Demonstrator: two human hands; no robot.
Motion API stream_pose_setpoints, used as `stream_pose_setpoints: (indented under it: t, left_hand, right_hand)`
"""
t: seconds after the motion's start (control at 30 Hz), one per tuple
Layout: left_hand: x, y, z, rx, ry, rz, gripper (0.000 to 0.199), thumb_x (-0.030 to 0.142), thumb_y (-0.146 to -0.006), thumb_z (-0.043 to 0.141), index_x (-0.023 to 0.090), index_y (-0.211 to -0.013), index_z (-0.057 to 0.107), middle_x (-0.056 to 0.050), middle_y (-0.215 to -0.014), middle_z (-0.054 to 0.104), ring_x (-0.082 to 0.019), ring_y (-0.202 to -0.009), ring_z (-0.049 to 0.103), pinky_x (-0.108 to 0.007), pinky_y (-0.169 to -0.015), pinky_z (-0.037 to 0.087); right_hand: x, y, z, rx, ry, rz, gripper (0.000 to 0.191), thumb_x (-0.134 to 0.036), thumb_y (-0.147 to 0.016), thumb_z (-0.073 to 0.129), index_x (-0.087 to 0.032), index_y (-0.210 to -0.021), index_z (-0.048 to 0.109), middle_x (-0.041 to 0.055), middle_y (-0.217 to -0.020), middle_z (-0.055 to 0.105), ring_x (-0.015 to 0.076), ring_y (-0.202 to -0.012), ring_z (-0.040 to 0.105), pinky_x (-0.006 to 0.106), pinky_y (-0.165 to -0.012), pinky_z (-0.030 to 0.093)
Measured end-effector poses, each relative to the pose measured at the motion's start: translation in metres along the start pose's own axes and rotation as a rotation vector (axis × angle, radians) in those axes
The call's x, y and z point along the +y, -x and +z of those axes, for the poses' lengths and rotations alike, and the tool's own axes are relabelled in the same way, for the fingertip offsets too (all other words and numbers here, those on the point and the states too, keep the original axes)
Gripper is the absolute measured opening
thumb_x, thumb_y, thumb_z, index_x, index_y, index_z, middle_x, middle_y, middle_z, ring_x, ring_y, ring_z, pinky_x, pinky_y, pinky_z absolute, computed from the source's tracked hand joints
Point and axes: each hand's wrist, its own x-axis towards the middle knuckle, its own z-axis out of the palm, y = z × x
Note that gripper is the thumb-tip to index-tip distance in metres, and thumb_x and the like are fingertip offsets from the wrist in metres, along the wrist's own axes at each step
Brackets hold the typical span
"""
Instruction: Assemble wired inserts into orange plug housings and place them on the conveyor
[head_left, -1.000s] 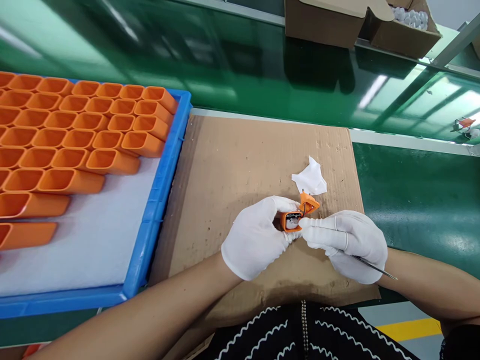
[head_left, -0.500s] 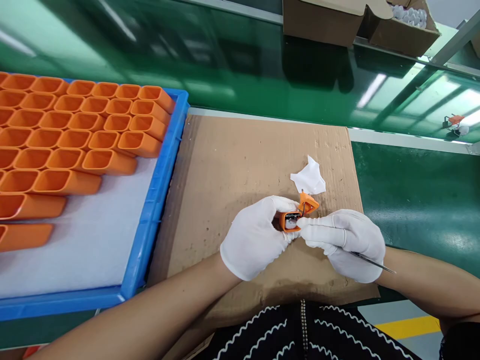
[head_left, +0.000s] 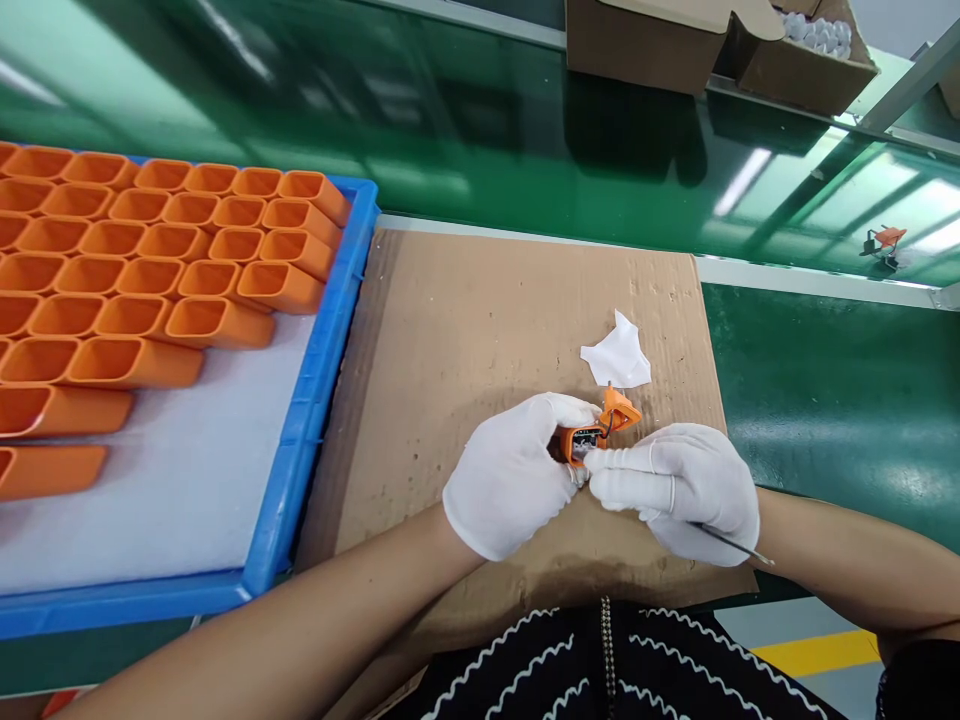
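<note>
My left hand (head_left: 517, 475), in a white glove, is closed around an orange plastic housing (head_left: 568, 447) whose open end faces up. Inside it a dark circuit board (head_left: 587, 440) shows. A small orange end cap (head_left: 619, 408) with metal pins hangs beside the opening on a dark wire. My right hand (head_left: 675, 490), gloved too, has its fingertips at the near rim of the housing. Thin metal tweezers (head_left: 731, 543) are tucked in that hand, one end sticking out toward the wrist; what its fingertips pinch, if anything, is hidden.
A piece of white paper (head_left: 619, 352) lies on the cardboard sheet (head_left: 480, 310) under my hands. To the left, a blue tray (head_left: 300, 430) bears rows of orange housings (head_left: 217, 322). Cardboard boxes (head_left: 637, 45) stand on the shelf at the back.
My right hand has shifted slightly left and down, its fingertips now lower at the housing's rim. More of the opening shows. The left hand keeps its hold nearly unmoved.
</note>
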Motion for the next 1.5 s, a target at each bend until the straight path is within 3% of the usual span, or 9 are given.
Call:
stream_pose_setpoints:
  t: [0.1, 0.23, 0.47, 0.63, 0.87, 1.03, 1.27, 1.4, 1.5]
  left_hand:
    - [0.0013, -0.0011, -0.0003, -0.010, 0.003, -0.035, 0.024, 0.016, -0.072, 0.073, 0.025, -0.094, 0.068, 0.003, -0.093, 0.079, -0.019, -0.077, 0.075, -0.032, -0.071, 0.062]
    - [0.0003, -0.0014, -0.0010, -0.005, 0.010, -0.009, 0.022, 0.021, -0.073, 0.075, 0.025, -0.093, 0.068, 0.001, -0.098, 0.080, -0.021, -0.085, 0.076, -0.035, -0.075, 0.062]
    - [-0.0007, -0.0005, -0.0001, -0.002, 0.013, -0.021, 0.023, 0.016, -0.073, 0.071, 0.025, -0.095, 0.068, 0.001, -0.098, 0.079, -0.020, -0.083, 0.076, -0.034, -0.073, 0.062]
    - [-0.0008, -0.0017, -0.0004, -0.001, 0.004, -0.014, 0.022, 0.025, -0.074, 0.078, 0.024, -0.094, 0.068, 0.000, -0.096, 0.079, -0.021, -0.083, 0.076, -0.035, -0.075, 0.063]
    - [-0.0019, -0.0010, -0.0005, -0.001, 0.033, -0.019, 0.022, 0.021, -0.074, 0.074, 0.024, -0.095, 0.068, -0.001, -0.100, 0.079, -0.022, -0.086, 0.076, -0.036, -0.075, 0.063]
    - [-0.0017, -0.0006, -0.0003, 0.002, 0.015, -0.030, 0.022, 0.023, -0.073, 0.078, 0.025, -0.093, 0.068, 0.001, -0.096, 0.079, -0.021, -0.083, 0.075, -0.034, -0.073, 0.062]
    - [-0.0028, -0.0005, 0.0005, -0.004, 0.030, -0.023, 0.023, 0.021, -0.074, 0.076, 0.023, -0.095, 0.068, -0.001, -0.100, 0.079, -0.021, -0.087, 0.076, -0.035, -0.077, 0.062]
    - [-0.0012, -0.0010, -0.0002, -0.006, 0.013, -0.041, 0.023, 0.029, -0.074, 0.079, 0.022, -0.094, 0.068, 0.000, -0.098, 0.080, -0.021, -0.084, 0.076, -0.033, -0.075, 0.061]
    - [-0.0007, -0.0016, 0.0000, -0.002, -0.001, -0.049, 0.024, 0.030, -0.073, 0.080, 0.022, -0.094, 0.068, 0.001, -0.097, 0.079, -0.021, -0.084, 0.075, -0.033, -0.074, 0.060]
  right_hand:
    - [-0.0020, 0.0004, 0.0005, 0.059, 0.013, -0.015, 0.041, -0.006, -0.092, 0.049, -0.026, -0.123, 0.067, 0.0011, -0.109, 0.079, 0.0129, -0.074, 0.071, 0.027, -0.070, 0.056]
    - [-0.0002, 0.0003, -0.0025, 0.063, -0.033, -0.017, 0.048, -0.005, -0.090, 0.048, -0.025, -0.130, 0.064, 0.0040, -0.112, 0.078, 0.0145, -0.084, 0.073, 0.028, -0.073, 0.057]
    - [-0.0016, -0.0048, -0.0004, 0.031, -0.075, 0.045, 0.041, -0.003, -0.087, 0.048, -0.028, -0.111, 0.069, -0.0017, -0.097, 0.079, 0.0119, -0.067, 0.068, 0.026, -0.060, 0.048]
    - [-0.0010, -0.0054, -0.0055, 0.128, -0.182, 0.032, 0.045, -0.006, -0.095, 0.047, -0.026, -0.132, 0.061, 0.0032, -0.106, 0.079, 0.0130, -0.078, 0.073, 0.026, -0.065, 0.053]
    - [-0.0036, -0.0091, -0.0028, 0.136, -0.150, 0.089, 0.047, -0.003, -0.090, 0.049, -0.030, -0.125, 0.065, -0.0018, -0.098, 0.080, 0.0136, -0.070, 0.072, 0.027, -0.059, 0.049]
    - [-0.0009, -0.0070, -0.0055, 0.153, -0.175, 0.057, 0.045, -0.006, -0.091, 0.053, -0.026, -0.131, 0.061, 0.0037, -0.110, 0.079, 0.0144, -0.078, 0.075, 0.026, -0.063, 0.053]
    - [-0.0011, -0.0062, -0.0019, 0.159, -0.147, 0.084, 0.037, -0.004, -0.091, 0.049, -0.026, -0.115, 0.067, 0.0004, -0.097, 0.080, 0.0127, -0.070, 0.072, 0.026, -0.058, 0.048]
    - [-0.0007, -0.0050, -0.0067, 0.146, -0.167, 0.075, 0.034, -0.008, -0.095, 0.053, -0.025, -0.122, 0.064, 0.0044, -0.108, 0.080, 0.0144, -0.078, 0.075, 0.027, -0.064, 0.054]
    - [-0.0012, -0.0059, -0.0082, 0.134, -0.146, 0.093, 0.041, -0.006, -0.094, 0.051, -0.027, -0.127, 0.063, 0.0011, -0.096, 0.080, 0.0139, -0.074, 0.075, 0.027, -0.061, 0.053]
